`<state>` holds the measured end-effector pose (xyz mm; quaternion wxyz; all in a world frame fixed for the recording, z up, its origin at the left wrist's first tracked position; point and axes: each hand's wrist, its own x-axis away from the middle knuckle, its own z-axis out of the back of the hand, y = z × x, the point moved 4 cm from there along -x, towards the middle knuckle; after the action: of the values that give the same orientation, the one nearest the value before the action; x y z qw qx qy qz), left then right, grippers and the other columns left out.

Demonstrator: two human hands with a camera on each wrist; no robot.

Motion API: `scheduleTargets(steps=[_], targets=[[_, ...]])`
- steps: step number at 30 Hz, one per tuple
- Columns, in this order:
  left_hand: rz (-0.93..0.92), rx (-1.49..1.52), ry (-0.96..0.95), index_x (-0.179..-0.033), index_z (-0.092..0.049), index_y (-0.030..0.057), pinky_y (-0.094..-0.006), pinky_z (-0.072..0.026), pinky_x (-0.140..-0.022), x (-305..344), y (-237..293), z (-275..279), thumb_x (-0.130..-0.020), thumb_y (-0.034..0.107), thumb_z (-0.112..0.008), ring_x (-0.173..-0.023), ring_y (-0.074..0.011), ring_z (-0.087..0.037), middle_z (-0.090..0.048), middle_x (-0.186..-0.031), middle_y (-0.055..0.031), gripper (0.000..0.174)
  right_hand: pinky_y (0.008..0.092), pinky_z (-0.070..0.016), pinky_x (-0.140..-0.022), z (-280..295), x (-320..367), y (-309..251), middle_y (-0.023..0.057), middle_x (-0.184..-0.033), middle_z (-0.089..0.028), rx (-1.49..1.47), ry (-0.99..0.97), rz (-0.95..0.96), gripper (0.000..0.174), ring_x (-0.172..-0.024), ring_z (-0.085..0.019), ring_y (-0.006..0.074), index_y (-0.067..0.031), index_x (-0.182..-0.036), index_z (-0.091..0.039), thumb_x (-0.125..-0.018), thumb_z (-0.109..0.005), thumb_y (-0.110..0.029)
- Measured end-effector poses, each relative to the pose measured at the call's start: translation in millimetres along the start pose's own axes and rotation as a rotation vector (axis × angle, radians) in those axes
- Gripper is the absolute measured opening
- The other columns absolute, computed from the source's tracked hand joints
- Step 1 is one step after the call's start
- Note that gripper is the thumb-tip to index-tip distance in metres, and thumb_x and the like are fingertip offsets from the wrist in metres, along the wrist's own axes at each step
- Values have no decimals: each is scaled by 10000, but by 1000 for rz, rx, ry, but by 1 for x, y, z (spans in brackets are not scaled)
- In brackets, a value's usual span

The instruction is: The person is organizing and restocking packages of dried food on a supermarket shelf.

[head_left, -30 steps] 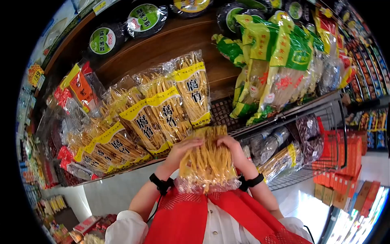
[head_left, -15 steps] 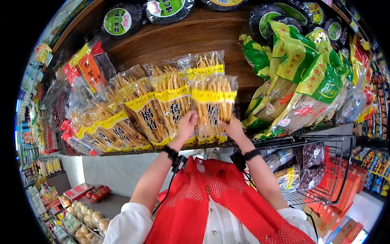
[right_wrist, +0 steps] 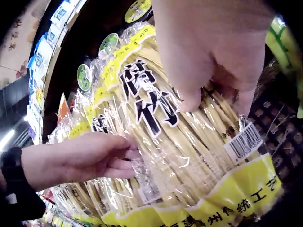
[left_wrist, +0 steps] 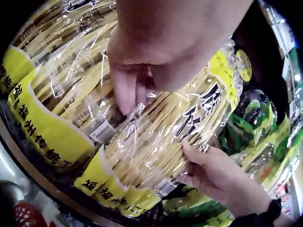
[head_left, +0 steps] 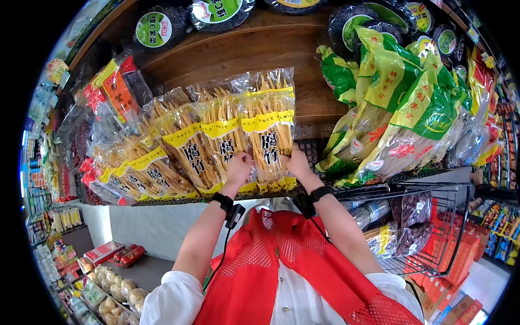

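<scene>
A clear bag of dried tofu sticks [head_left: 269, 127] with a yellow band and black characters stands at the right end of a row of like bags. My left hand [head_left: 238, 169] pinches its left edge; in the left wrist view the curled fingers [left_wrist: 127, 92] meet the crinkled film. Round the bag's right edge grips my right hand [head_left: 298, 162], its thumb on the front in the right wrist view and fingers partly hidden behind the side. The bag's yellow lower end [right_wrist: 236, 189] sits at the shelf's front. More tofu stick bags [head_left: 219, 143] lean close on the left.
Green and yellow noodle bags [head_left: 401, 114] lean to the right, across a strip of black mesh [head_left: 309, 154]. Round dark packs [head_left: 154, 30] line the back of the wooden shelf [head_left: 227, 51]. A wire basket [head_left: 449, 238] with packages hangs below right.
From near the chest, the bag has gone forward onto the shelf and turned its labelled front to view. Since half a second ago it has shifted slightly left and settled in line with the row.
</scene>
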<state>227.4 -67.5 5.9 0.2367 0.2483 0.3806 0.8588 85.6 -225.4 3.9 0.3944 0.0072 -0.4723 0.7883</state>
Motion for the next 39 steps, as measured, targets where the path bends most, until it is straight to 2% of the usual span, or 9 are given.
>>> scheduleTargets(steps=[4, 6, 7, 9, 11, 15, 26, 31, 39], targets=[[-55, -352, -50, -866, -574, -18, -371, -497, -583, 18, 56, 33, -810, 128, -523, -630, -290, -612, -620, -746, -140, 164, 453, -372, -931, 37, 29, -47, 234, -1320, -284, 1, 283, 130, 664, -1149, -389, 418, -29, -1248, -349, -697, -687, -179], [-38, -426, -57, -908, -571, 8, -383, -491, -626, 24, 70, 41, -782, 155, -557, -703, -326, -602, -627, -809, -148, 194, 511, -246, -1009, 54, 48, -87, 205, -1345, -265, 403, 501, 628, 710, -1233, -280, 404, -40, -1278, -338, -672, -685, -165], [-300, -504, 6, -1001, -544, 16, -364, -477, -722, 28, 84, 41, -758, 174, -587, -852, -296, -581, -592, -944, -148, 292, 554, -168, -1023, 48, 46, -92, 184, -1362, -258, 457, 487, 718, 709, -1266, -238, 380, -61, -1304, -324, -691, -651, -198], [-564, -577, 72, -1093, -516, 24, -344, -463, -817, 34, 106, 37, -735, 193, -616, -1002, -266, -560, -556, -1078, -149, 409, 554, -166, -1024, 40, 42, -108, 177, -1376, -242, 545, 441, 780, 693, -1275, -223, 380, -71, -1314, -317, -714, -626, -230], [-821, -889, 143, -1264, -366, 23, -389, -288, -1022, 33, 130, 26, -676, 223, -653, -1248, -273, -327, -360, -1315, -150, 685, 561, -126, -1035, 26, 30, -114, 163, -1420, -177, 706, 349, 797, 659, -1310, -145, 373, -104, -1344, -292, -768, -557, -285], [-676, -958, -67, -1319, -284, -8, -410, -169, -1078, 16, 122, 21, -676, 223, -648, -1316, -260, -197, -245, -1396, -138, 774, 562, -77, -1045, 9, 3, -100, 158, -1444, -117, 604, 290, 696, 661, -1328, -81, 369, -94, -1361, -267, -770, -533, -228], [-677, -984, -53, -1327, -286, 7, -414, -188, -1068, 15, 117, 19, -713, 210, -617, -1320, -251, -200, -195, -1426, -127, 726, 509, -140, -1054, 5, 21, -104, 173, -1442, -96, 707, 295, 577, 775, -1323, -84, 386, -82, -1364, -237, -727, -634, -280], [-734, -923, -122, -1323, -291, 4, -420, -206, -1061, 23, 122, 34, -731, 208, -611, -1316, -263, -210, -206, -1422, -141, 703, 496, -269, -1001, 36, 58, -116, 189, -1401, -224, 379, 169, 521, 677, -1284, -244, 330, -58, -1344, -268, -770, -580, -232], [-851, -616, -297, -1315, -295, -12, -387, -216, -1064, 79, 71, 101, -807, 209, -561, -1277, -287, -291, -307, -1372, -173, 615, 419, -421, -866, 80, 208, 6, 239, -1244, -435, 279, 686, 153, 472, -1035, -499, 391, -23, -1185, -474, -766, -615, -189]])
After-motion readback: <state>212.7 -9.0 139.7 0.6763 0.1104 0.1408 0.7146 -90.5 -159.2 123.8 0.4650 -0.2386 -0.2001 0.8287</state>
